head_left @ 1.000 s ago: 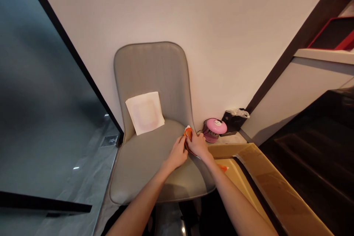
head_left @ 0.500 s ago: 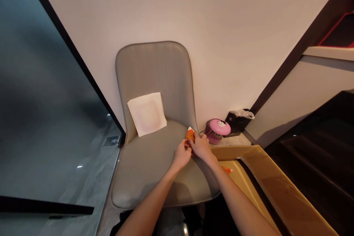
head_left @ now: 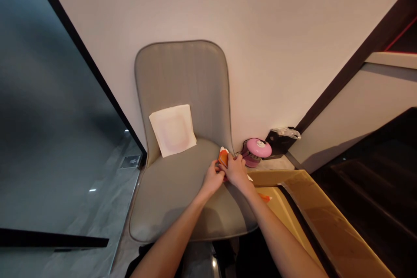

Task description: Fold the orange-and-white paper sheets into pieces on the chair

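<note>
Above the right side of the grey chair seat (head_left: 169, 191), both hands hold a small orange folded paper (head_left: 223, 157) with white points at its top. My left hand (head_left: 213, 180) is closed on its lower left side, fingers pinched together. My right hand (head_left: 236, 170) grips it from the right, its fingers partly covering the paper. A small white tip (head_left: 250, 178) shows just right of my right wrist; what it belongs to is hidden. Stacked square sheets of pale paper (head_left: 174, 131) lean against the chair back at the left.
An open cardboard box (head_left: 339, 221) stands right of the chair, with an orange-and-white piece (head_left: 265, 197) inside, partly behind my right forearm. Behind it are a pink round-topped device (head_left: 259, 148) and a black bag (head_left: 278, 144). A glass panel (head_left: 58, 139) is at the left.
The view has shifted slightly. Both hands stay on the orange folded paper, which shows a little differently between the fingers. A white tip now shows beside my right wrist.
</note>
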Tool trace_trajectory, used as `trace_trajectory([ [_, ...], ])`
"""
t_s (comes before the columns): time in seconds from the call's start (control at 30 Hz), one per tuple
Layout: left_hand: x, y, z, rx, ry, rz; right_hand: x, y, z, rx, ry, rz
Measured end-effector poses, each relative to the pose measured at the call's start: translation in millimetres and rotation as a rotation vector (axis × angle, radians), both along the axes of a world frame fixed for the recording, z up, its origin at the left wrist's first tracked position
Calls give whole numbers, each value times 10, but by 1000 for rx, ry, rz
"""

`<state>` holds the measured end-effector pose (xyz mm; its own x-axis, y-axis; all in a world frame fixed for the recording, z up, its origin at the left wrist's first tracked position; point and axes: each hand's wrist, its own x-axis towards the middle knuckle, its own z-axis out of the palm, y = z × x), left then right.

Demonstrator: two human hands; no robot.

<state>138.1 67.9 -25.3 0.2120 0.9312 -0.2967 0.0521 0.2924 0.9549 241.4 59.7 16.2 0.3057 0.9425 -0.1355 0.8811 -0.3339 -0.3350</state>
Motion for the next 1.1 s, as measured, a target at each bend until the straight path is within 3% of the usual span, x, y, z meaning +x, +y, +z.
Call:
trace_trajectory([
  [0.3, 46, -42, 42, 2, 21, 28, 65, -7, -77, 27, 20, -37],
  [0.5, 68, -43, 64, -25, -14, 47, -5, -12, -149, 4, -27, -57],
  [0.6, 55, -38, 51, -11, 61, 24, -51, -6, -169, -19, -57, -75],
  [0.67, 18, -56, 58, 107, 193, 5, -80, 1, -188, -12, -81, -76],
  [0.77, -77, -120, 121, 438, 463, -53, -116, 9, -242, 22, -122, -58],
  [0.87, -173, -182, 215, 681, 665, -279, -141, 3, -311, 38, -171, -47],
  [0.97, -229, -172, 261, 771, 759, -474, -153, -16, -355, 23, -198, -39],
  [1.1, -246, -48, 211, 814, 844, -558, -145, -48, -370, -14, -183, -16],
])
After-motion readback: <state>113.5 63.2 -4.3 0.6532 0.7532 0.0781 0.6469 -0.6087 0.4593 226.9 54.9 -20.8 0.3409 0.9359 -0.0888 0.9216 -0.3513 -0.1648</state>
